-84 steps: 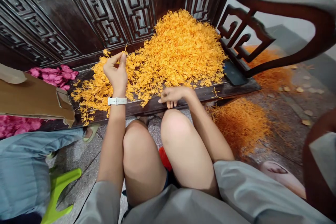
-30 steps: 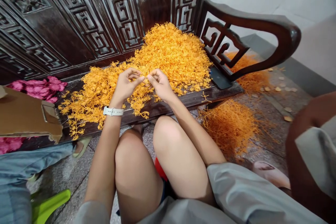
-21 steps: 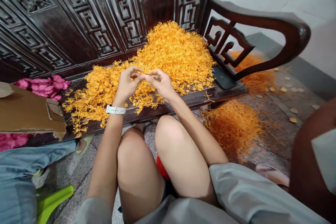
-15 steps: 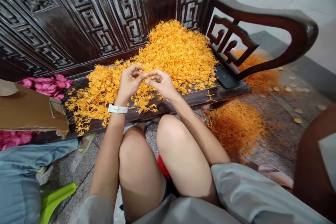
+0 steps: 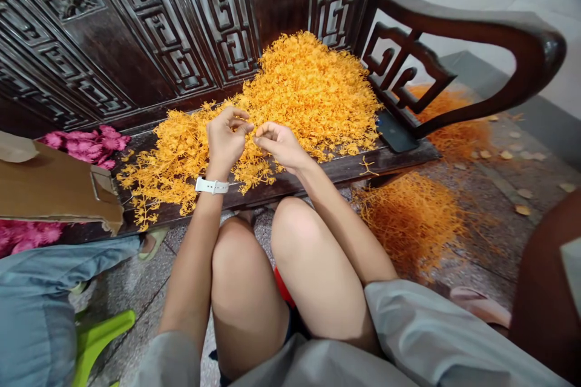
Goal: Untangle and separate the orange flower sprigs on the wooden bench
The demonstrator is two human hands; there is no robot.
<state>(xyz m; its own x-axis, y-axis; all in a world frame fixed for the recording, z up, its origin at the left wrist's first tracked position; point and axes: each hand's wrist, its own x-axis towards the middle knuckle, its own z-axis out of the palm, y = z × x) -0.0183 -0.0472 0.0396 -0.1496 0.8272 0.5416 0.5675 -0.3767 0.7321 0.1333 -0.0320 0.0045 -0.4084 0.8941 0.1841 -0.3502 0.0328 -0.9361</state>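
Over the bench, my left hand [image 5: 227, 136] is closed, thumb and fingertips drawn together, with a white watch band at its wrist. My right hand [image 5: 281, 145] faces it in a pinch, a small gap between the two. Anything in either pinch is too small to make out against the orange behind. Around and beyond both hands lies a large heap of orange plastic flower sprigs [image 5: 313, 94], with a looser spread of sprigs [image 5: 177, 151] to the left. One bare forked orange stem [image 5: 367, 165] lies at the bench's front edge.
The dark wooden bench [image 5: 318, 170] has a carved armrest [image 5: 481, 21]; a phone [image 5: 396, 132] lies beside it. Orange stems [image 5: 411, 217] pile on the floor. At left are pink flowers [image 5: 91, 142], a cardboard box [image 5: 54, 184], a person's jeans leg [image 5: 36, 308] and a green plastic stool [image 5: 102, 341].
My hands have drawn slightly apart; their fingertips were together before. The whole view has shifted a little.
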